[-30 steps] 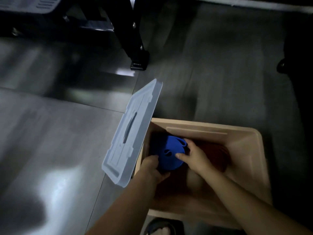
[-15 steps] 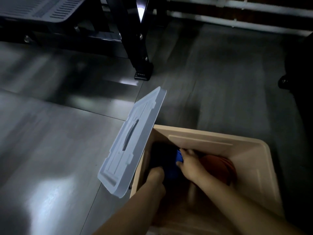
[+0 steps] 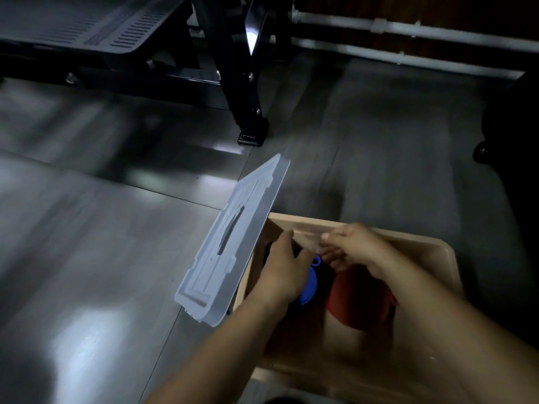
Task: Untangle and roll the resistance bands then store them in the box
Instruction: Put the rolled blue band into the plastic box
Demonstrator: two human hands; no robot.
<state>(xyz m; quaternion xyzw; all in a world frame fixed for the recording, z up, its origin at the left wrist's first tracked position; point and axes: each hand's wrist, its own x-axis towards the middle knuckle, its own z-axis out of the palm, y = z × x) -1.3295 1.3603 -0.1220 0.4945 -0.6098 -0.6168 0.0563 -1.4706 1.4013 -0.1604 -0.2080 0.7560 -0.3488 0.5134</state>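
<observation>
- Two hands reach into an open beige box (image 3: 440,246) that sits on the floor (image 3: 102,234) at the lower right of the view.
- The left hand (image 3: 284,272) is in the box's left part, its back to the camera and its fingers curled down over a rolled blue resistance band (image 3: 310,285), which it grips from above.
- The blue resistance band stands inside the box against the left wall. Only its right edge and a small loop at its top show past the hand.
- The right hand (image 3: 360,249) hovers over the middle of the box near the far wall, fingers bent toward the blue loop. Its fingertips are blurred, so I cannot tell whether they pinch the loop, merely touch it, or hold nothing.
- A rolled red resistance band (image 3: 354,306) lies in the box just right of the blue one, partly under the right forearm.
- A translucent grey lid (image 3: 233,243) with a slot handle leans tilted against the box's left side, with its lower corner toward the floor.
- Beyond the box, a black bench leg (image 3: 246,91) stands on the dark glossy floor, with a perforated bench seat (image 3: 87,21) at the upper left.
- Two pale pipes (image 3: 408,32) run along the base of the far wall.
</observation>
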